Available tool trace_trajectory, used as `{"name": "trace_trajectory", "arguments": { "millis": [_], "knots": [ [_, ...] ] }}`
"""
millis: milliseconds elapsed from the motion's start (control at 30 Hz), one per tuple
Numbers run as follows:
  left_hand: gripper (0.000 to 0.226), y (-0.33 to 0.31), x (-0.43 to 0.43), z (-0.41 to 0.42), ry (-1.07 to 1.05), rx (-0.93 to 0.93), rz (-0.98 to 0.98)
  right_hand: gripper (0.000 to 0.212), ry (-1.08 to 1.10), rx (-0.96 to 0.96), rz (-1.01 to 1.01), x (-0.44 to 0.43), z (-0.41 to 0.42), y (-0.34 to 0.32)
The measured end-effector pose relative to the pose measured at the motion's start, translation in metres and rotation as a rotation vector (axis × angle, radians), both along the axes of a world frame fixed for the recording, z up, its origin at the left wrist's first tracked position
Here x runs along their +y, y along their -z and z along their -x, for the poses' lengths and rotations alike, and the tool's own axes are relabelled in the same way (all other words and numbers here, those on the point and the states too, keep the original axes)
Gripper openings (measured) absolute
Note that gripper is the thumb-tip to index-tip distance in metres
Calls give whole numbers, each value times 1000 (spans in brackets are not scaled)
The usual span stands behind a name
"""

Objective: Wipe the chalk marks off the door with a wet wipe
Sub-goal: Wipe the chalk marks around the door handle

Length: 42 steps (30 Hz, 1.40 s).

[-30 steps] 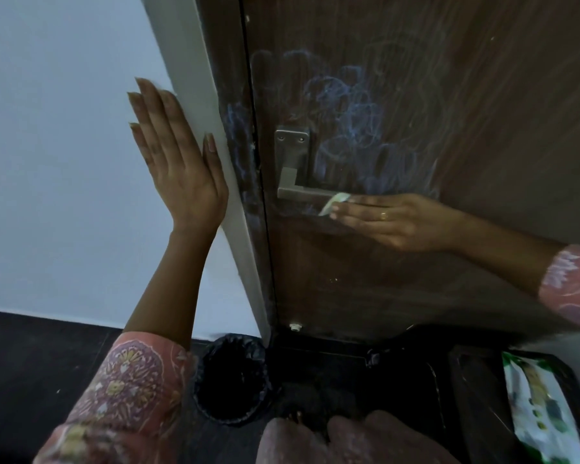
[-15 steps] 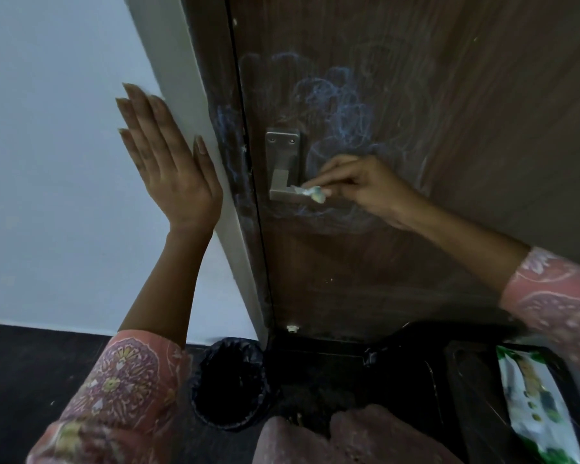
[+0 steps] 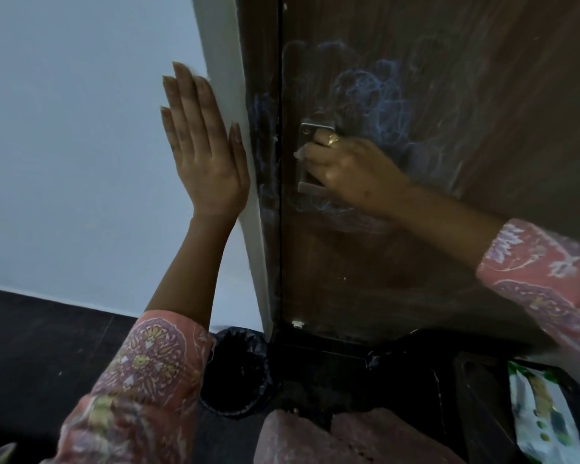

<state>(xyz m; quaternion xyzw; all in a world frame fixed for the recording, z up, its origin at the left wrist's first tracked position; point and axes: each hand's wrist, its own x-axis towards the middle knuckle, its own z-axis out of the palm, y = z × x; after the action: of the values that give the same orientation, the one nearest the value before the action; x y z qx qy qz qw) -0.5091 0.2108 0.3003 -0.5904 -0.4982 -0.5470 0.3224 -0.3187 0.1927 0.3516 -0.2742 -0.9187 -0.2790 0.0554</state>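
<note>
One wet wipe [image 3: 299, 154] bit pokes past R hand [image 3: 345, 169] fingers [image 3: 315, 152].

Pink floral-patterned sleeves [image 3: 148, 373]; a gold ring [image 3: 333, 139] on the right hand [image 3: 345, 169].

The right hand [image 3: 345, 169] lies over the door handle [image 3: 310, 155], covering most of it, so that stretch of the door [image 3: 482, 95] is blocked. The upper and right door surface stands bare. The left hand [image 3: 205, 145] is flat on the wall [image 3: 81, 128] at the door frame [image 3: 252, 162]. Below, a bin [image 3: 231, 370] and a wipes pack [image 3: 543, 420] crowd the floor [image 3: 31, 346].
</note>
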Motion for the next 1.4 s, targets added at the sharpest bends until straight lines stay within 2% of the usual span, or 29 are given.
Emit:
{"name": "trace_trajectory", "arguments": {
  "millis": [67, 167, 233, 333, 400, 467, 533, 600, 733, 867, 933, 1000, 1067, 1133, 1267, 1400],
  "knots": [
    [50, 0, 0, 0, 3, -6, -5, 25, -10, -1, -90, -2, -12, -6],
    [48, 0, 0, -2, 3, -4, -10, 19, 2, 128, -176, 3, -12, -13],
    [47, 0, 0, -2, 17, -6, -13, 19, 0, 154, -150, 4, 1, -8],
    [49, 0, 0, -1, 20, -13, -9, 30, 24, 80, -100, -4, 6, 2],
    [51, 0, 1, 0, 13, -21, -2, 36, 33, 146, -22, -7, -6, 1],
    [49, 1, 2, 1, -1, -22, -9, 32, 27, 248, 0, -6, -17, -7],
    [48, 1, 3, -1, 0, -18, -21, 25, 93, 346, -41, -1, -13, -16],
    [48, 2, 3, -2, 6, -10, -28, 23, 154, 439, 2, 6, 3, -21],
    [48, 3, 4, 0, 26, -24, -36, 27, 179, 422, 15, 14, 10, -19],
    [49, 3, 3, 2, 29, -56, -34, 15, 181, 536, 47, -1, 10, -16],
    [50, 4, 3, 3, 33, -60, -38, 20, 165, 339, 28, -6, 26, -4],
    [56, 5, 2, 3, 35, -49, -35, 28, 278, 147, 90, -13, 41, 11],
    [68, 6, 3, 5, 24, -35, -31, 24, 401, 30, 2, -19, 52, 19],
    [64, 6, 5, 5, 25, -34, -46, 20, 452, -49, -115, -22, 63, 21],
    [58, 8, 7, 4, 22, -35, -61, 37, 395, -246, -267, -17, 78, 48],
    [55, 8, 8, 5, 20, -48, -58, 33, 254, -436, -283, -17, 69, 66]
  ]
}}
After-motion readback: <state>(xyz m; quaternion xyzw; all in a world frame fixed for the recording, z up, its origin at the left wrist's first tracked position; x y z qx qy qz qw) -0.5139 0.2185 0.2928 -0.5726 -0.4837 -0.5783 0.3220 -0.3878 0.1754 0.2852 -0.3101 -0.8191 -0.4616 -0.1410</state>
